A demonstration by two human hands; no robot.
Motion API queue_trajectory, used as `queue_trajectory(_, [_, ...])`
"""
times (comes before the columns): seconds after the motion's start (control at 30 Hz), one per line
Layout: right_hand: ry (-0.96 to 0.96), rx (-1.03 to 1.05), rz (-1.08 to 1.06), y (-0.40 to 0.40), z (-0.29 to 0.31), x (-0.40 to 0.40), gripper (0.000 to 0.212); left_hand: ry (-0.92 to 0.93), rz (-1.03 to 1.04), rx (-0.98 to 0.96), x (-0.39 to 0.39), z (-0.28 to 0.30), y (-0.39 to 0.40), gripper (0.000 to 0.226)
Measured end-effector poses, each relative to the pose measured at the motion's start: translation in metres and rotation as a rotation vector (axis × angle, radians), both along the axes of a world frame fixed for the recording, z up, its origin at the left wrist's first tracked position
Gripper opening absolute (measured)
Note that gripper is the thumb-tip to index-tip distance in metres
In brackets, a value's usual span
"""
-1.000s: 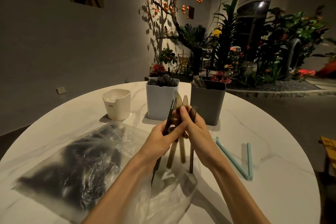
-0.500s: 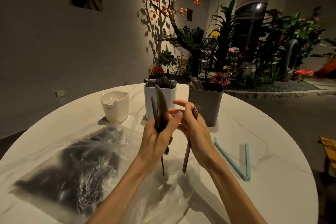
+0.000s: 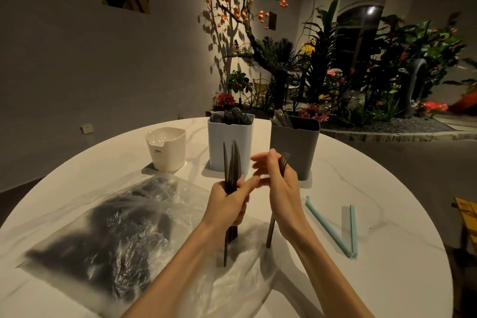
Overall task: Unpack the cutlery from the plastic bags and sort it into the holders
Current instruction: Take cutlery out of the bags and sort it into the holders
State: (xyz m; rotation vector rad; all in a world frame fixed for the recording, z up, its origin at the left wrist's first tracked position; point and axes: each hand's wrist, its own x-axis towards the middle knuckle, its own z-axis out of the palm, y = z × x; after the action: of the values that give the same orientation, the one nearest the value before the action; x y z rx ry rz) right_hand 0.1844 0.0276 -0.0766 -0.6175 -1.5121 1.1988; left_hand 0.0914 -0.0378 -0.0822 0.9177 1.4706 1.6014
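I see the left hand (image 3: 227,204) w/ grip closed on upright dark slim metal knives (image 3: 231,165), right hand (image 3: 280,188) gripping a dark metal fork (image 3: 283,161) above the desk; stiff, light, prob. slick, so hold mid-handle.

I've split the bunch: my left hand (image 3: 227,204) now grips the dark knives (image 3: 231,168) upright alone, drawn off toward 9 o'clock, while my right hand (image 3: 280,188) keeps only the fork (image 3: 283,160), its fingers spread.
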Motion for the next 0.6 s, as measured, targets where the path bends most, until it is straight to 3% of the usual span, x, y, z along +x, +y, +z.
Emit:
queue_trajectory(0.13, [-0.040,0.090,-0.066,-0.005,0.003,0.001,0.040,0.062,-0.088,-0.100,0.005,0.001,0.000,0.023])
queue_trajectory(0.27, [-0.043,0.037,0.066,-0.002,0.005,0.004,0.047,0.212,-0.140,-0.129,0.007,-0.002,0.001,0.004])
queue_trajectory(0.33, [-0.124,0.072,0.034,0.000,0.003,0.004,0.032,0.298,-0.178,-0.164,0.006,-0.004,-0.001,0.011])
queue_trajectory(0.4, [-0.157,0.066,0.000,-0.001,0.003,0.005,0.012,0.281,-0.206,-0.196,0.007,-0.004,-0.004,0.017])
queue_trajectory(0.6, [-0.105,-0.032,0.057,-0.003,0.011,0.010,0.009,0.148,-0.301,-0.100,0.003,0.006,-0.011,0.010])
